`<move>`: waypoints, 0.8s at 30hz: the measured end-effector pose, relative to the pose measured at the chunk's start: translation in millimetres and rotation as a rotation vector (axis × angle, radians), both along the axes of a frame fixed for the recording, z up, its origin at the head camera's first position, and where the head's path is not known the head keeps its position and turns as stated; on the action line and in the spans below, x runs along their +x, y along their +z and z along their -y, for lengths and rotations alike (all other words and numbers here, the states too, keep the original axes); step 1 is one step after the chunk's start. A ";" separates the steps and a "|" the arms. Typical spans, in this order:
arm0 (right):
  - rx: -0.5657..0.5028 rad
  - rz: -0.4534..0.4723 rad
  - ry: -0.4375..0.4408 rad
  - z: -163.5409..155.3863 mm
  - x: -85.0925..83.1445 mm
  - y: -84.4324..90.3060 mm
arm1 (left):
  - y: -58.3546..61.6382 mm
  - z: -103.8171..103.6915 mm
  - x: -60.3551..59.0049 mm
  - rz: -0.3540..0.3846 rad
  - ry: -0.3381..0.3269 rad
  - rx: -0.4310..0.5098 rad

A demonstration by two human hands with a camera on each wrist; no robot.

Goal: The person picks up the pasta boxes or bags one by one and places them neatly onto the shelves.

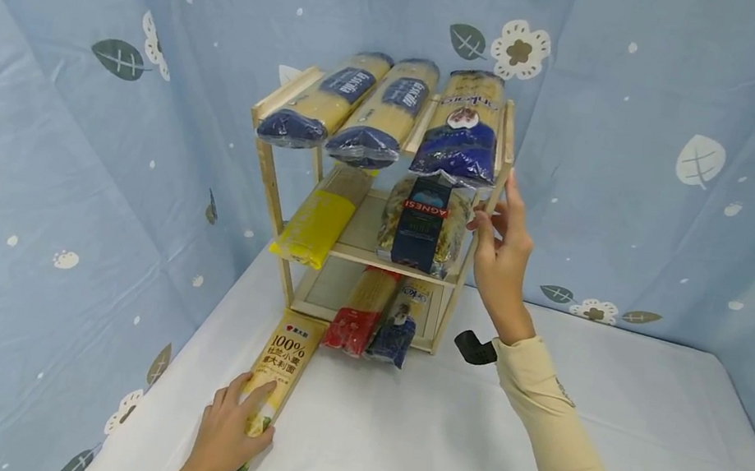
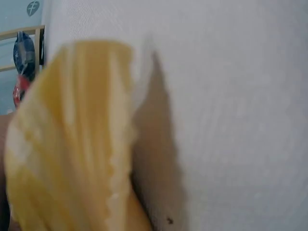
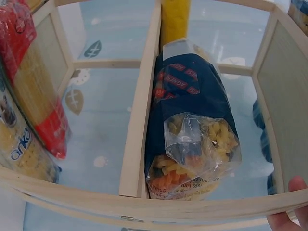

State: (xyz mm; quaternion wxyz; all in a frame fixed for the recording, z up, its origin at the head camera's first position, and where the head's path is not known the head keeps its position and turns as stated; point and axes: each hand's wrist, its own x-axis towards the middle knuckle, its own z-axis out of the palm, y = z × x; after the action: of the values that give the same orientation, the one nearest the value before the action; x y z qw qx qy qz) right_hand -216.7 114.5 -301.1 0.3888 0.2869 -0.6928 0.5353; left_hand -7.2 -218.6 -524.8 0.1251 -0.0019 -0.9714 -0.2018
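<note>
A long yellow spaghetti pack (image 1: 288,354) printed "100%" lies on the white table (image 1: 425,443) in front of a three-tier wooden rack (image 1: 269,167). My left hand (image 1: 247,409) grips its near end, fingers on one side and thumb on the other. Close up in the left wrist view, that end of the spaghetti pack (image 2: 67,144) casts a shadow on the table (image 2: 231,96). My right hand (image 1: 494,209) holds the rack's right front post at middle-shelf height. A dark blue Agnesi fusilli bag (image 1: 424,223) (image 3: 192,125) sits beside it; one fingertip (image 3: 294,186) shows at the rack's wooden frame (image 3: 139,120).
Three long pasta packs (image 1: 383,111) lie on the top shelf. A yellow pack (image 1: 320,218) juts from the middle shelf. A red pack (image 1: 359,312) and a blue pack (image 1: 400,323) stick out of the bottom shelf. Blue patterned fabric (image 1: 65,133) walls the table.
</note>
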 end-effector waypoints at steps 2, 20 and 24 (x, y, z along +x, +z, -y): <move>0.007 -0.005 -0.004 0.0 -0.6 -0.8 | 0.4 -0.6 -0.7 -0.002 0.016 0.012; 0.015 -0.011 -0.016 0.3 0.0 -0.6 | 6.7 -2.3 -5.4 -0.147 0.008 0.149; 0.020 -0.004 -0.027 0.3 0.3 -0.5 | 8.7 -3.7 -4.5 -0.161 0.003 0.171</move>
State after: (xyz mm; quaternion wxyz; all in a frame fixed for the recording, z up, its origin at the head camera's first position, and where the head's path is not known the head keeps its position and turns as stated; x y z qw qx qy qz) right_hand -216.4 114.2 -301.6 0.3944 0.2822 -0.7012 0.5226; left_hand -11.6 -214.9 -516.1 0.2027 -0.0060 -0.9374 -0.2830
